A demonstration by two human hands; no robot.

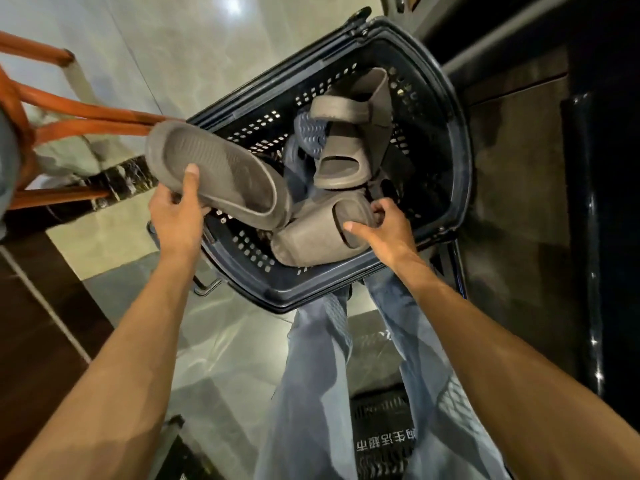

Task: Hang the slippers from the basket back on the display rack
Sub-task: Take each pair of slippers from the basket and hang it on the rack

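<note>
Left hand [176, 213] grips a grey slipper [221, 173] by its edge, sole side up, lifted over the basket [446, 109] rim. Right hand [381, 226] curls round the strap of a second grey slipper [311, 240] lying in the basket. Farther in: more grey slippers [349, 147] and a blue slipper [311, 131], piled.

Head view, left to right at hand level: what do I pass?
Orange wooden chair frame → grey foam slipper in left hand → right hand gripping second grey slipper → dark plastic basket, right rim.
</note>
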